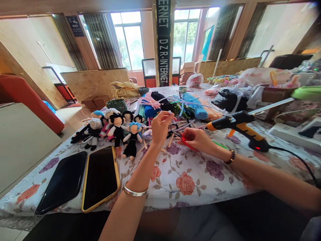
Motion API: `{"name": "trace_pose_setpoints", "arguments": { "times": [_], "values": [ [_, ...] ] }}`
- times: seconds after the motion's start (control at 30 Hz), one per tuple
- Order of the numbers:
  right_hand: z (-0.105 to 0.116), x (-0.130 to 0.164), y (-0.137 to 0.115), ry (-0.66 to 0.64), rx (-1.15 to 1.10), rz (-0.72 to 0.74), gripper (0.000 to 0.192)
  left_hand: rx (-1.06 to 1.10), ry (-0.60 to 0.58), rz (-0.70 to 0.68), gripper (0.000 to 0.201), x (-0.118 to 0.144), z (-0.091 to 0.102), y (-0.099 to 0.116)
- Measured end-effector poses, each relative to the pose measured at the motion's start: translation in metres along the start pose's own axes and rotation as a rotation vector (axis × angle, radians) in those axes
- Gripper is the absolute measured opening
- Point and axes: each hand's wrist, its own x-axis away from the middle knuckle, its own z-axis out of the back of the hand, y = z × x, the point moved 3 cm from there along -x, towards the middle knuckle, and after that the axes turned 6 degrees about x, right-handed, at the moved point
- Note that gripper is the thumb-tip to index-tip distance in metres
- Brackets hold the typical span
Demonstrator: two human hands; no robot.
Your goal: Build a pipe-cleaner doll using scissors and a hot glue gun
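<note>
Left edge of the table point(175, 180), floral cloth: two phones lie face up side by side near the front edge, one black point(62, 182), one in a yellow case point(100, 179). Behind them, a cluster of small pipe-cleaner dolls point(112, 129), black bodies, blue, white and black hair. Room on that side: red sofa point(27, 100), plywood panels, curtained windows, dark pillar sign point(163, 40) at centre back.

Mid table: left hand point(162, 129) raised, fingertips pinched shut on a thin pale pipe cleaner piece point(173, 117). Right hand point(198, 139) just beside it, low on the cloth, closed around red-handled scissors point(187, 142). Cut stick bits scattered about both hands. Behind: heap of pipe cleaners point(180, 103), pink, blue, black, peach.

Right: black and orange glue gun point(238, 127) propped on the cloth, nozzle pointing left towards the right hand, red light on, cord running off the right edge. White power strip point(293, 134) beyond it. Far right corner: plastic bags and clutter, too jumbled to sort out.
</note>
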Motion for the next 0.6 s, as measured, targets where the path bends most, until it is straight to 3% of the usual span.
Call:
{"name": "trace_pose_setpoints", "arguments": {
  "times": [0.13, 0.23, 0.43, 0.6],
  "values": [
    [0.01, 0.004, -0.009, -0.07, 0.549, -0.034, 0.016, -0.029, 0.048, 0.004, 0.019, 0.0, 0.002, 0.0],
    [0.017, 0.011, -0.009, -0.152, 0.744, -0.023, 0.014, -0.041, 0.086, 0.005, 0.017, 0.0, 0.003, 0.0],
    [0.015, 0.031, -0.003, -0.262, 0.83, 0.106, 0.019, -0.089, 0.129, -0.017, 0.017, -0.003, 0.006, -0.002],
    [0.014, 0.036, -0.025, -0.33, 0.713, 0.12, 0.01, -0.076, 0.128, -0.01, 0.018, -0.003, 0.007, -0.005]
  ]
}}
